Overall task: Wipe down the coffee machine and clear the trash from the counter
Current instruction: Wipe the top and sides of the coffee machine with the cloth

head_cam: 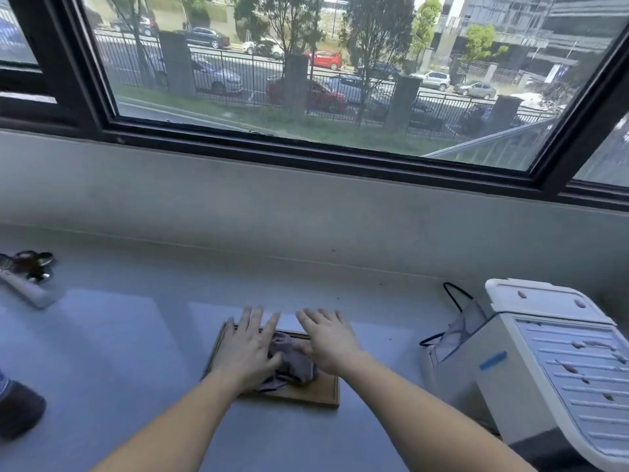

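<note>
A crumpled grey cloth (292,364) lies on a small wooden board (299,395) in the middle of the pale counter (136,335). My left hand (246,349) lies flat over the cloth's left side, fingers straight and spread. My right hand (328,338) rests on the cloth's right side, fingers also straight. The white coffee machine (551,362) stands at the right, its slotted top panel facing me. A portafilter (29,274) with a white handle lies at the far left.
A clear plastic bag with dark handles (459,321) sits against the machine's left side. A dark rounded object (18,410) shows at the left edge. Behind the counter a grey wall rises to a wide window.
</note>
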`<state>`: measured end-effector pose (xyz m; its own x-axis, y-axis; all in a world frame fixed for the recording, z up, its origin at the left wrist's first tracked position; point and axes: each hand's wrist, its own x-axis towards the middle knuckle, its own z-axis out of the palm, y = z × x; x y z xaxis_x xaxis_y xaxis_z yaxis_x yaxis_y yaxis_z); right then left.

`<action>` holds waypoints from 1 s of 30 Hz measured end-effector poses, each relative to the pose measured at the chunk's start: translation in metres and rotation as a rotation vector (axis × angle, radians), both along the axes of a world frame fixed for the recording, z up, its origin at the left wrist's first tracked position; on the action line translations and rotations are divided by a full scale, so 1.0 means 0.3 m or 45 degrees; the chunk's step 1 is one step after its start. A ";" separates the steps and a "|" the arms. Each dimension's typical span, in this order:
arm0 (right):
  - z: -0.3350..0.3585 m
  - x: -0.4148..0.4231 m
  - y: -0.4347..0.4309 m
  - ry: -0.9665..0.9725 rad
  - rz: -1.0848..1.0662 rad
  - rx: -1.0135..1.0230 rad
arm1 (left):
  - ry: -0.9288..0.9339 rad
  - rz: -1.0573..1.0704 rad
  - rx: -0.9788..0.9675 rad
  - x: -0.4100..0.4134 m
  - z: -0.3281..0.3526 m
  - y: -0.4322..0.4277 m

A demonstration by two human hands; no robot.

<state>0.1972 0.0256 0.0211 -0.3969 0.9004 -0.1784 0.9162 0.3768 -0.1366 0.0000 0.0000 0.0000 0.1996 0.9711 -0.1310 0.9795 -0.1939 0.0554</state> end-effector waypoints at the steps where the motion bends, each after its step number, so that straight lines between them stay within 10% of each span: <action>1: -0.012 -0.009 -0.008 -0.012 0.035 -0.013 | -0.009 -0.042 -0.083 -0.002 -0.015 -0.008; 30: -0.113 -0.032 -0.079 0.472 -0.287 -0.248 | -0.558 -0.033 -0.148 0.035 -0.054 -0.044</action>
